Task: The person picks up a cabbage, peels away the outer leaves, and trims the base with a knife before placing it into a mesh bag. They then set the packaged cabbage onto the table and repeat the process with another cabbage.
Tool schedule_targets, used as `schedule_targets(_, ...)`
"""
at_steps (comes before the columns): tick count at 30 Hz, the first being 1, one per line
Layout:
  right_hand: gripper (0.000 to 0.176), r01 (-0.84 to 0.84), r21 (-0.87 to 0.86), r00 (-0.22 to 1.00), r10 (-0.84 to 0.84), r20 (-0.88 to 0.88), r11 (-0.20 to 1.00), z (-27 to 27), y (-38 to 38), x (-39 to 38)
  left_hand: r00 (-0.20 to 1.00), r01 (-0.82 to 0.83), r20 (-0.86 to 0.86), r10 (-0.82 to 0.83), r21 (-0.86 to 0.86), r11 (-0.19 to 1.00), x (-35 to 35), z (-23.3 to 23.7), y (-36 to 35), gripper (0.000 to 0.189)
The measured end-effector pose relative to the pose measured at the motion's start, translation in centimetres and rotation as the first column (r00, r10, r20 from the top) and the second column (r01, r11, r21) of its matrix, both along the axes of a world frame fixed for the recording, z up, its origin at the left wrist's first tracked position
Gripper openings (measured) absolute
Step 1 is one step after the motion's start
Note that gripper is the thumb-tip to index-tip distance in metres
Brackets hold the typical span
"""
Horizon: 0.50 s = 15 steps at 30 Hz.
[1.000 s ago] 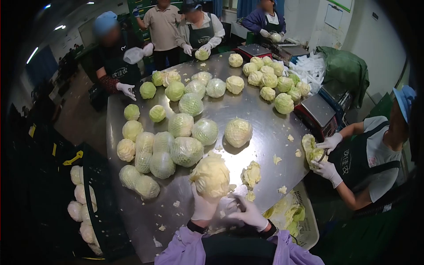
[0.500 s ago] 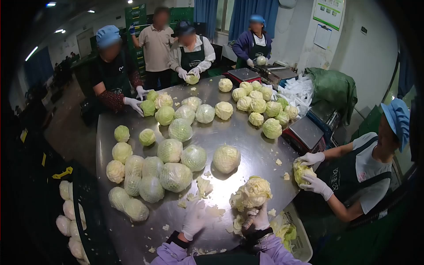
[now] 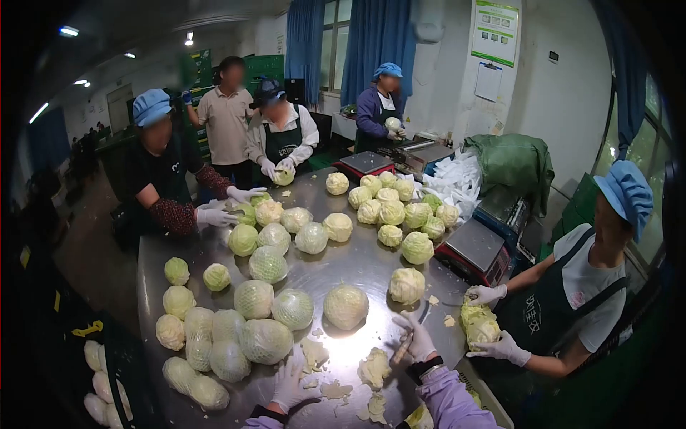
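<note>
My left hand (image 3: 291, 386), gloved, has its fingers spread on the steel table (image 3: 457, 282), beside a torn leaf (image 3: 313, 354). My right hand (image 3: 417, 339), also gloved, reaches forward just below a trimmed pale cabbage (image 3: 407, 286) that rests on the table. A small brownish object (image 3: 403, 347) shows at my right palm, too unclear to name. Between my hands lie loose leaves (image 3: 374, 368). A large wrapped cabbage (image 3: 346, 307) sits ahead of them.
Wrapped cabbages (image 3: 266, 342) cover the table's left side; bare ones (image 3: 391, 212) are piled at the back. Scales (image 3: 471, 244) stand at the right edge. A co-worker (image 3: 579, 286) at right handles a cabbage (image 3: 480, 325); other people stand behind the table. A crate (image 3: 493, 400) is below right.
The cabbage that was on my right hand now rests farther forward on the table, with that hand just below it. My left hand has opened out near the leaf. The view has shifted.
</note>
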State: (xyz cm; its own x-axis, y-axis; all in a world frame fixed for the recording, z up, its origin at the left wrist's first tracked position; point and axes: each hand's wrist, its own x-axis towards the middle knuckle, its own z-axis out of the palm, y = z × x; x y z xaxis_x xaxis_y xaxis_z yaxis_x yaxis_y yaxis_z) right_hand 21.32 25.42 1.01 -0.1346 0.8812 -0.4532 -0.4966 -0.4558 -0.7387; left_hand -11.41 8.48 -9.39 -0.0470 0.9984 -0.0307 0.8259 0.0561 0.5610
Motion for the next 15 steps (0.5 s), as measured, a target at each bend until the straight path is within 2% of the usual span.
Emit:
schedule_targets(1,0.045,-0.162,0.087,0.975,0.145,0.167,0.983,-1.6,0.4,0.0,0.995,0.058,-0.080,-0.059,-0.017,0.998,0.6,-0.2,0.8,0.119)
schedule_targets(2,0.044,-0.334,0.148,0.901,0.269,0.341,0.931,-3.9,0.3,-0.1,0.981,0.108,-0.159,-0.113,-0.041,0.993,1.3,-0.5,1.6,0.119)
schedule_targets(3,0.042,-0.455,0.137,0.789,0.326,0.521,0.880,-4.8,-0.6,-0.7,0.968,0.170,-0.188,-0.166,0.004,0.985,2.0,-0.7,2.5,0.114)
schedule_targets(4,0.039,-0.569,0.109,0.638,0.354,0.684,0.815,-5.8,-1.4,-1.3,0.972,0.139,-0.193,-0.134,0.013,0.990,2.9,-0.8,3.1,0.114)
schedule_targets(6,0.038,-0.664,0.191,0.512,0.254,0.821,0.723,-11.9,-1.9,-1.0,0.931,0.303,-0.184,-0.314,-0.088,0.949,5.1,-1.3,4.7,0.104)
schedule_targets(8,0.039,-0.713,0.313,0.416,0.020,0.909,0.628,-12.7,-2.9,0.6,0.920,0.385,-0.062,-0.386,-0.022,0.922,8.6,-0.7,4.7,0.095)
schedule_targets(10,0.038,-0.586,0.047,0.372,0.216,0.903,0.809,-10.3,-4.7,2.3,0.879,0.463,-0.204,-0.431,0.154,0.873,13.0,-0.7,3.5,0.080)
schedule_targets(11,0.031,-0.541,0.137,0.528,0.208,0.823,0.830,-9.8,-5.8,3.4,0.871,0.489,-0.129,-0.473,0.143,0.861,15.7,-2.2,2.8,0.079)
schedule_targets(12,0.030,-0.546,0.138,0.420,0.127,0.898,0.826,-9.4,-6.7,5.3,0.856,0.516,-0.050,-0.514,0.133,0.846,18.5,-3.9,2.0,0.078)
schedule_targets(13,0.029,-0.550,0.135,0.303,0.047,0.952,0.824,-9.5,-7.5,7.6,0.819,0.559,-0.002,-0.574,0.229,0.797,21.1,-4.9,1.1,0.085)
schedule_targets(14,0.023,-0.561,0.191,0.296,-0.020,0.955,0.805,-10.0,-8.4,10.0,0.773,0.590,0.043,-0.633,0.321,0.741,22.6,-5.4,0.2,0.091)
schedule_targets(15,0.033,-0.471,-0.102,0.458,0.342,0.821,0.876,-10.4,-8.4,13.4,0.731,0.616,0.106,-0.674,0.322,0.719,23.9,-5.5,-0.9,0.089)
